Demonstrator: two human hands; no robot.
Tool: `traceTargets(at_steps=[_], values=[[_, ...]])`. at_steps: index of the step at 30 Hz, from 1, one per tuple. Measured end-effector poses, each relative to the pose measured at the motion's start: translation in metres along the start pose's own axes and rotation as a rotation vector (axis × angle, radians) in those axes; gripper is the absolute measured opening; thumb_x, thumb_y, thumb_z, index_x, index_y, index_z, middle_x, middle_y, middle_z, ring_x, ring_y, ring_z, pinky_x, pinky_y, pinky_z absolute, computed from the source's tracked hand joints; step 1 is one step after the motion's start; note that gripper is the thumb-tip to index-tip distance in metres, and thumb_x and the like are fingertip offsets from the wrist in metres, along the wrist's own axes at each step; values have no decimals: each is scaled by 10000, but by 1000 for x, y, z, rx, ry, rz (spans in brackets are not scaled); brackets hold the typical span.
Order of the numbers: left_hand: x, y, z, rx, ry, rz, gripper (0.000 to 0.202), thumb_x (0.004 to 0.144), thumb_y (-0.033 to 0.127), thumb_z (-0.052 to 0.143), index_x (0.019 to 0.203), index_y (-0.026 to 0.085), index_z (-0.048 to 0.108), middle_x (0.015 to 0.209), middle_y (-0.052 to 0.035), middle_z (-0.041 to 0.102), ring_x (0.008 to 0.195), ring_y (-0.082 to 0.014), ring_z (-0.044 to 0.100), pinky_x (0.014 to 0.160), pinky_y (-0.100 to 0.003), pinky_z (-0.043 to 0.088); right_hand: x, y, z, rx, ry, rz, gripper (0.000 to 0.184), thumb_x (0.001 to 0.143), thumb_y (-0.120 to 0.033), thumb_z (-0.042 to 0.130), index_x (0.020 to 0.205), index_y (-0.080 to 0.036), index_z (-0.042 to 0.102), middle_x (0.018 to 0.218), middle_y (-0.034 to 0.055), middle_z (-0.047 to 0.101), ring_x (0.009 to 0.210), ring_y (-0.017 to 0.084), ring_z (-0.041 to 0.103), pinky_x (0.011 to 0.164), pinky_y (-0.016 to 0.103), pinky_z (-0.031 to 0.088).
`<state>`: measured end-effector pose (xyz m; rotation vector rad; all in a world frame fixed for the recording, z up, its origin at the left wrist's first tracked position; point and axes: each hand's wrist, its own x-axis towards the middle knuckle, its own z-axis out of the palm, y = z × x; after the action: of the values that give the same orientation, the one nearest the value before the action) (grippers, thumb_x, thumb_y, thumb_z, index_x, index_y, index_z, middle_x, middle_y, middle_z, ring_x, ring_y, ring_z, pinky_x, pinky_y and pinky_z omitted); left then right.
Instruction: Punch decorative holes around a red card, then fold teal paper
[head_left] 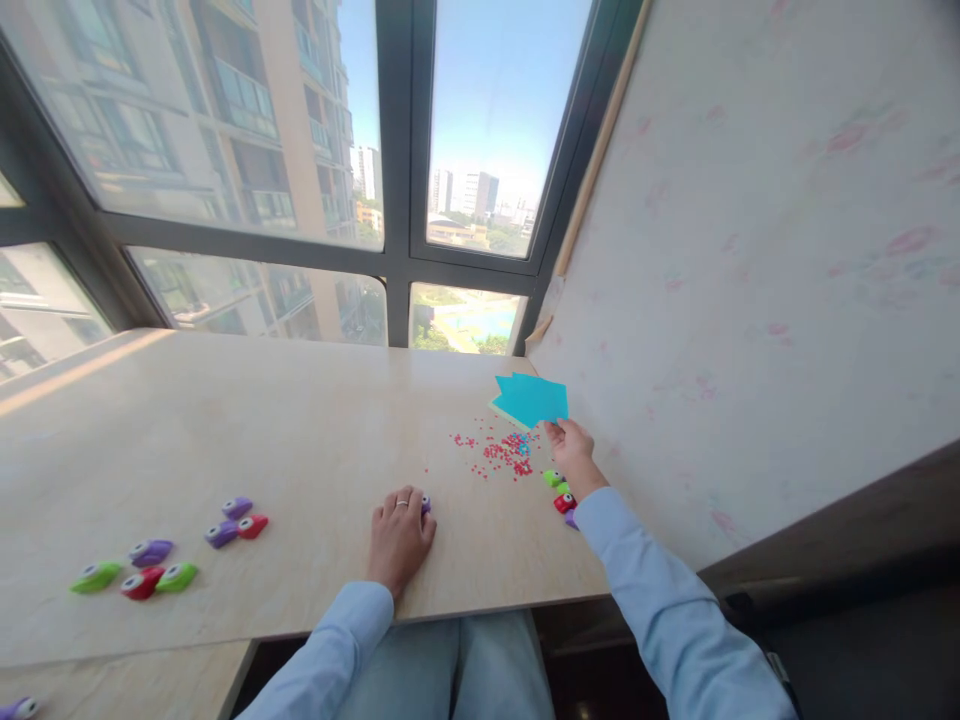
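Note:
My right hand (571, 450) pinches the near corner of blue paper sheets (531, 398), with a pale yellow edge showing underneath. My left hand (400, 535), a ring on one finger, is curled over a small purple craft punch (426, 504) on the table; most of the punch is hidden under the fingers. Tiny red paper pieces (508, 458) lie scattered between the hands, with a few blue bits (523, 446) among them. Close below my right hand sit green punches (553, 478), a red punch (564, 502) and a partly covered purple one (571, 519).
On the left of the table (315, 420) stand several more punches: a purple and red group (237, 525) and another with green ones (97, 577). One purple punch (19, 709) lies at the lower left corner. Windows border the back, a papered wall (750, 300) the right.

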<state>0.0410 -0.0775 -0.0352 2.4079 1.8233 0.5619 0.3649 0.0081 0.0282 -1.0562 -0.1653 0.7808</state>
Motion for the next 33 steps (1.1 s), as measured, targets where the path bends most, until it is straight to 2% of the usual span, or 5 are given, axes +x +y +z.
traceTargets(at_steps=[3,7,16,27,33], values=[[1,0,0,-5,-1,0,275,897,208,467,1115,157,626,1276,-141,628,1172,-290,526,923,-426,395,20,6,11,-54,26,16,96,899,-192,669,921,-147,587,733,-34,622,618,104,636,580,241,577],[2,-1,1,-14,-1,5,279,901,205,461,1118,155,628,1274,-141,626,1179,-293,521,917,-428,399,41,22,24,-161,39,64,194,962,-289,613,1076,-132,619,938,25,650,713,116,636,610,254,561],[2,-3,2,-32,-5,4,267,899,204,476,1111,161,632,1254,-141,627,1174,-295,531,904,-429,411,55,57,28,-406,68,100,213,968,-300,603,1104,-137,612,965,32,650,724,118,634,616,257,557],[2,-4,3,-72,-5,-3,276,892,199,475,1121,161,625,1267,-142,618,1183,-299,520,913,-433,401,70,51,17,-747,109,109,224,972,-337,594,1056,-132,626,899,21,658,683,114,633,604,258,552],[2,-5,4,-105,-1,-6,246,890,196,480,1084,174,630,1250,-140,620,1175,-296,520,912,-435,401,73,44,3,-960,51,-77,199,958,-305,613,1078,-146,620,853,3,658,636,110,618,620,270,538]])
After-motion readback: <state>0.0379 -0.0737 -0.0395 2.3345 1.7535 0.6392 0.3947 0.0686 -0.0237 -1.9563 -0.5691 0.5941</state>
